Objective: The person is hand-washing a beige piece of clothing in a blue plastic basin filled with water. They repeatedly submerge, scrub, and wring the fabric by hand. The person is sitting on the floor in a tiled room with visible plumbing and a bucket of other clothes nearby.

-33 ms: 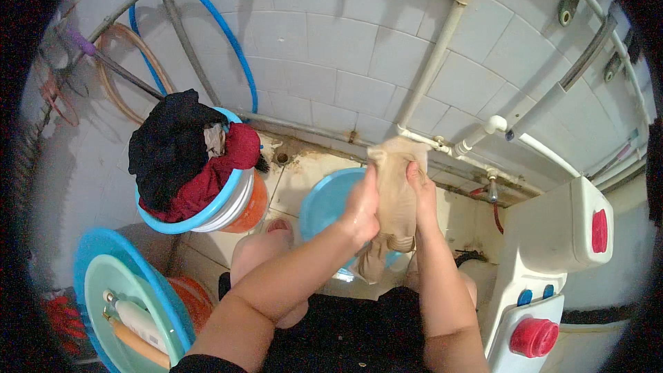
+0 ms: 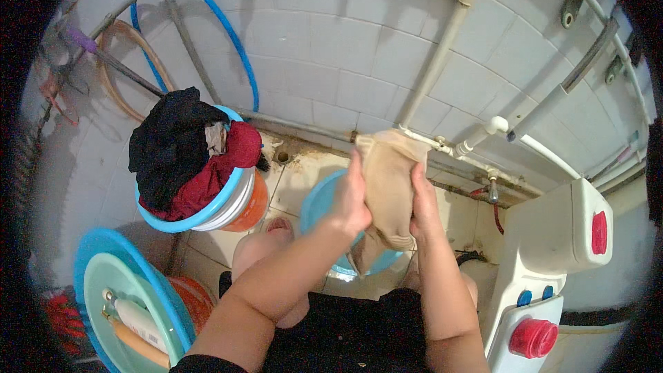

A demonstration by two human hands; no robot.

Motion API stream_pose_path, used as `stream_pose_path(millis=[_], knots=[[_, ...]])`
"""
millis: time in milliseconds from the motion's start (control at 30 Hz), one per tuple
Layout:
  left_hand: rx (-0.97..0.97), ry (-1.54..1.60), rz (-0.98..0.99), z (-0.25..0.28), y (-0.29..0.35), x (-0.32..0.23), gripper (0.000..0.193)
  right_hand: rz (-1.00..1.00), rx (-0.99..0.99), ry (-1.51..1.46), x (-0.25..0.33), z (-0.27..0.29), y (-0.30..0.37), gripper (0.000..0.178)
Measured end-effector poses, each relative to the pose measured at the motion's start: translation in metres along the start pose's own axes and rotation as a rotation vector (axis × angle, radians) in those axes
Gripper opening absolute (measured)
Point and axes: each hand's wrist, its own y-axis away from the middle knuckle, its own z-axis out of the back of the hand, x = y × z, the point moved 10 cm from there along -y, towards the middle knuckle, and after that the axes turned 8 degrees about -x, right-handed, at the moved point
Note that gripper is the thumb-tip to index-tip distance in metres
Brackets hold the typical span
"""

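A wet-looking beige cloth [image 2: 388,186], which could be a garment, hangs between my two hands above a blue basin [image 2: 320,202]. My left hand [image 2: 353,199] grips its left edge, fingers pressed against the fabric. On the opposite edge my right hand [image 2: 423,202] holds it with the thumb on the near face. The cloth's top is spread fairly flat, while its lower end is bunched and droops over the basin. Part of the basin is hidden behind the cloth and my forearms.
At left, a bucket [image 2: 243,200] bears a blue basin heaped with black clothes [image 2: 169,145] and dark red clothes [image 2: 207,179]. Nearer stand nested basins [image 2: 90,290] with bottles inside. White jugs with red caps [image 2: 535,337] stand at right. Pipes [image 2: 442,48] and a blue hose [image 2: 235,34] line the tiled wall.
My left hand has shifted a little to the left, and the cloth is stretched wider between my hands. Its lower end hangs differently.
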Motion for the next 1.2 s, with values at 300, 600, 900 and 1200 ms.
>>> stream_pose_path(millis=[300,600,900,1200], knots=[[-0.024,0.134,-0.161,0.017,-0.011,-0.06,0.056,-0.056,0.324,-0.018,-0.016,-0.039,0.037,0.069],[0.188,-0.32,0.078,-0.009,0.007,0.008,0.048,0.315,-0.051,-0.265,0.05,-0.001,0.016,0.034],[0.01,0.0,0.119,0.022,-0.008,0.017,0.035,0.872,-0.051,0.664,0.04,-0.06,0.09,0.041],[-0.078,0.002,0.157,0.009,0.006,0.058,0.05,0.574,-0.263,0.527,0.054,-0.006,0.013,0.046]])
